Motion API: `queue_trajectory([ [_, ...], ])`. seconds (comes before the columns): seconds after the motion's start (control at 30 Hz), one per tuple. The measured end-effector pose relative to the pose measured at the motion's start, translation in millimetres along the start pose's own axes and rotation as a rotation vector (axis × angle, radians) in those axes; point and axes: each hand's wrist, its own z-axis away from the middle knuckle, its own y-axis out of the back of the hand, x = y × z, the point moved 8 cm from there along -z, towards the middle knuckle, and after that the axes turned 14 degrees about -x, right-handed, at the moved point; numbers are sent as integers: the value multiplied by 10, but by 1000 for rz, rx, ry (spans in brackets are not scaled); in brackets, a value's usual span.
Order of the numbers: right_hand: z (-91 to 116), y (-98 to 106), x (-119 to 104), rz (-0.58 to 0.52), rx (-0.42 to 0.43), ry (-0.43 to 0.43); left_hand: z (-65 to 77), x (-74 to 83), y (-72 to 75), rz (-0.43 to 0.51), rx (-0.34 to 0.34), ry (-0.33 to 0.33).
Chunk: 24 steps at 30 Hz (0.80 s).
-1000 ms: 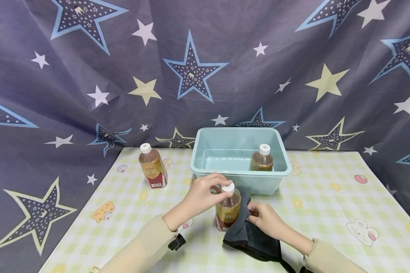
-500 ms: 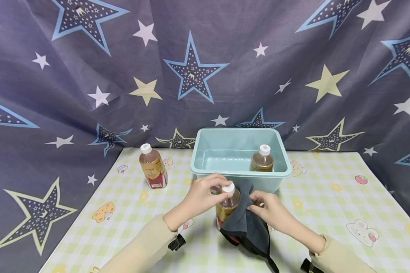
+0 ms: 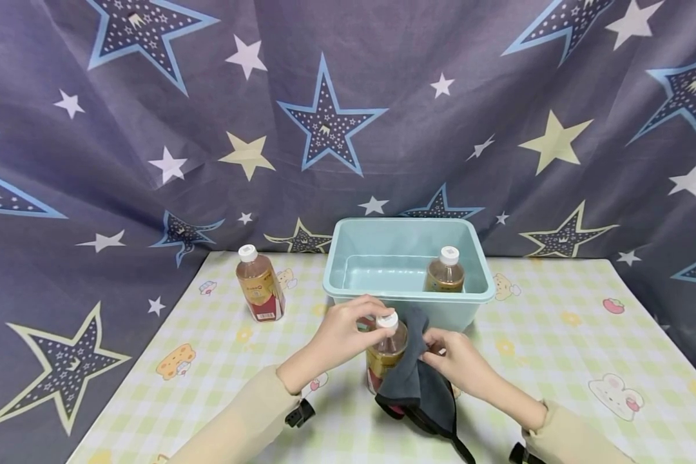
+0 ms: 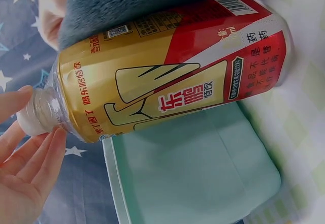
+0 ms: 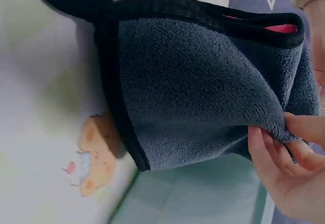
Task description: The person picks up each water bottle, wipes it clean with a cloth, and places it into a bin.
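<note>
My left hand (image 3: 348,327) pinches the white cap of a drink bottle (image 4: 162,76) with a gold and red label, which stands upright on the table in front of the tub. Against the bottle's right side lies a dark grey fleece cloth (image 5: 193,76) with black edging and a strap; a bit of red shows inside its fold. My right hand (image 3: 455,361) pinches the upper part of this cloth between thumb and fingers. In the head view the cloth hangs down and covers part of the bottle's label.
Behind the hands stands a light blue plastic tub (image 3: 377,295) with another capped bottle (image 3: 445,274) in its right side. A third bottle (image 3: 260,283) stands at the back left of the checked tablecloth (image 3: 220,393). A star-patterned curtain (image 3: 209,129) hangs behind the table.
The cloth has been lifted and shifted left over the bottle's front by my right hand, mostly in the first half second. My left hand stays on the cap.
</note>
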Motion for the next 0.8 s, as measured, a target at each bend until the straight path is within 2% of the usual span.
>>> queue_trajectory([
  [0.17,-20,-103,96,-22,-40,-27,-3,2,1,-10,1,8],
  [0.47,-51,-255,232,-19,-74,-6,-5,0,3,-15,2,12],
  [0.8,-70,-414,406,-31,-136,-85,-3,-6,-5,-10,-6,23],
])
